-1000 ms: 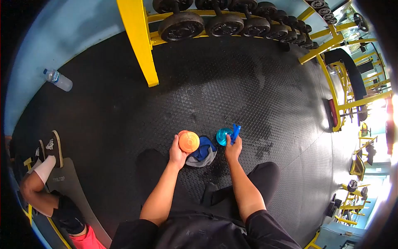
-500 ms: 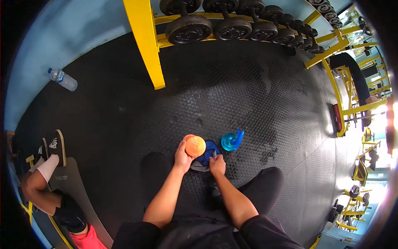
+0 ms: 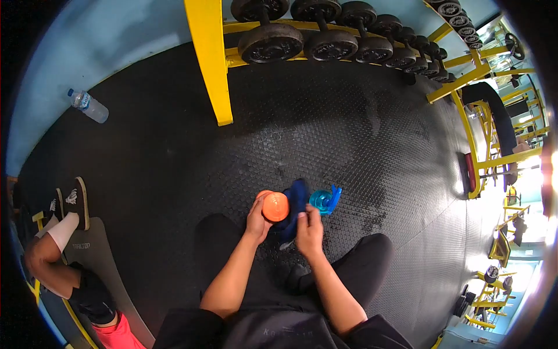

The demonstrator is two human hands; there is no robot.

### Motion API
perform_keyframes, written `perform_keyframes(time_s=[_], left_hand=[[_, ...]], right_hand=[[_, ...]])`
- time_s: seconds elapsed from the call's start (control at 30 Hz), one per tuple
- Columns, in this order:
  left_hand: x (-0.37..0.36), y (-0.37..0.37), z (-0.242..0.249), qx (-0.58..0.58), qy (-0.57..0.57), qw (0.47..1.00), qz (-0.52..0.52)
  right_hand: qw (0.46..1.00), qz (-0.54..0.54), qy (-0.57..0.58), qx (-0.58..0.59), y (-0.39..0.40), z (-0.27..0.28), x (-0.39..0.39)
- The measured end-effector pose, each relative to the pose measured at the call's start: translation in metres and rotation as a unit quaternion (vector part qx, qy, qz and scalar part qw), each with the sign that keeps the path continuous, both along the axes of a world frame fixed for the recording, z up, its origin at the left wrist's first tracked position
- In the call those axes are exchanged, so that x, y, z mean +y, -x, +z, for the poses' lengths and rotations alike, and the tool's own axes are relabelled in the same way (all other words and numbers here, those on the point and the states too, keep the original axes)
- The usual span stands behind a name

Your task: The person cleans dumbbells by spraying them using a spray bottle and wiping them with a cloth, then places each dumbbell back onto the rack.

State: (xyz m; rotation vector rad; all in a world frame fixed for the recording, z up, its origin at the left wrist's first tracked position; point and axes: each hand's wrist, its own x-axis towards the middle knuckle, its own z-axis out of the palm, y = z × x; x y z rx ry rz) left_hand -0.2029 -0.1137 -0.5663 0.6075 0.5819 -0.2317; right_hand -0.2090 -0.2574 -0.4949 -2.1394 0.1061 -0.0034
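My left hand [image 3: 257, 223] is closed around an orange object with a round, ringed end [image 3: 275, 207], which faces up at me; its exact kind does not show. Pinched in the fingers of my right hand [image 3: 310, 234] is a dark blue cloth [image 3: 298, 195], hanging between the two hands right beside the orange object. Just beyond my right fingertips, a translucent blue water bottle [image 3: 319, 201] with a blue flip cap stands on the black floor.
Dumbbells [image 3: 271, 42] line a yellow rack [image 3: 210, 70] ahead. A clear plastic bottle [image 3: 90, 107] lies by the wall at upper left. At left, another person's leg [image 3: 49, 256] rests near a grey mat [image 3: 96, 250]. Yellow gym machines [image 3: 474, 145] stand at right.
My right hand has shifted slightly, and the blue cloth has been drawn up and stretched longer beside the orange object. My left hand keeps its hold. The view has turned a little.
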Motion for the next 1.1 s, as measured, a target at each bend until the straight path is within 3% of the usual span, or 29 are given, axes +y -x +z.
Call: perform_keyframes(time_s=[0.07,0.1,0.13,0.17,0.27,0.47,0.53,0.57,0.6,0.63,0.67,0.8,0.83,0.87,0.93,0.97,1.0,1.07,1.1], left_hand=[[0.001,-0.001,-0.001,-0.022,0.028,0.999,0.008],[0.004,0.000,-0.003,-0.025,0.026,0.999,0.010],[0.008,0.001,0.007,-0.004,0.060,0.998,0.008],[0.011,0.002,0.016,0.017,0.094,0.995,0.006],[0.013,0.007,0.011,0.036,0.110,0.993,-0.007],[0.020,0.002,0.009,0.003,0.105,0.994,-0.016],[0.019,0.003,0.008,0.021,0.093,0.995,-0.011],[0.018,0.003,0.007,-0.007,0.035,0.999,-0.028],[0.018,0.005,0.006,-0.034,-0.025,0.998,-0.046],[0.017,0.008,-0.004,0.005,-0.024,0.999,-0.048],[0.016,0.010,-0.004,0.007,-0.024,0.999,-0.046],[0.018,0.016,-0.011,0.016,-0.011,0.997,-0.068],[0.018,0.017,-0.008,0.020,-0.014,0.997,-0.074],[0.017,0.016,-0.007,0.022,-0.018,0.996,-0.079],[0.017,0.018,-0.006,0.018,-0.014,0.997,-0.080],[0.016,0.018,-0.006,-0.004,-0.029,0.997,-0.073],[0.016,0.018,-0.006,-0.028,-0.044,0.997,-0.064],[0.021,0.017,-0.004,-0.024,0.040,0.998,-0.044],[0.024,0.016,-0.001,-0.041,0.044,0.997,-0.046]], right_hand=[[0.981,0.194,0.014,-0.014,-0.001,-0.001,0.007],[0.980,0.196,0.012,-0.017,0.000,-0.005,0.013],[0.943,0.268,0.172,-0.098,0.001,-0.011,0.017],[0.869,0.329,0.326,-0.175,0.000,-0.017,0.021],[0.843,0.355,0.354,-0.192,-0.016,-0.031,0.031],[0.881,0.308,0.322,-0.157,-0.034,-0.029,0.061],[0.945,0.210,0.247,-0.047,-0.041,-0.027,0.070],[0.954,0.147,0.233,-0.117,-0.048,-0.040,0.070],[0.954,0.151,0.232,-0.114,-0.055,-0.052,0.066],[0.985,0.084,0.134,0.062,-0.063,-0.058,0.061],[0.971,0.012,0.030,0.235,-0.068,-0.068,0.055],[0.974,-0.001,-0.043,0.221,-0.069,-0.111,0.033],[0.923,-0.131,-0.200,0.302,-0.066,-0.109,0.033],[0.826,-0.253,-0.348,0.365,-0.066,-0.105,0.034],[0.838,-0.234,-0.361,0.336,-0.056,-0.106,0.033],[0.931,-0.143,-0.207,0.264,-0.050,-0.094,0.039],[0.982,-0.043,-0.045,0.179,-0.046,-0.082,0.047],[0.985,0.077,0.135,-0.072,-0.030,-0.048,0.067],[0.980,0.091,0.153,-0.084,-0.021,-0.041,0.074]])
